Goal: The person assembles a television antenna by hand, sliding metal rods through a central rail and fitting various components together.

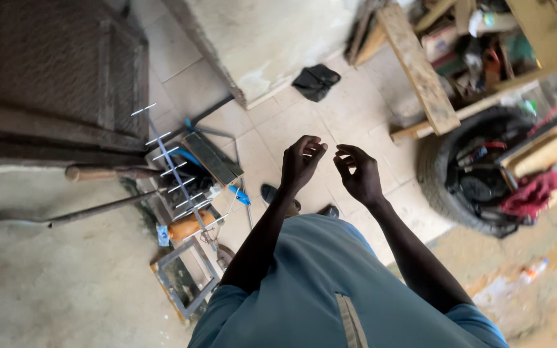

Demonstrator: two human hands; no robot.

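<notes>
Hands, left hand (301, 161) and right hand (358, 173), hover empty with loosely curled fingers, well above the antenna (178, 174).

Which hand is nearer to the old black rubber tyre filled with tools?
The right hand. It hangs left of the black rubber tyre, apart from it; the left hand is farther left.

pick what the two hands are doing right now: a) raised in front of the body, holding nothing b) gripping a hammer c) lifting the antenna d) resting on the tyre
a, since the left hand and the right hand hang in the air with fingers curled and nothing in them, well apart from the tyre and the antenna.
</notes>
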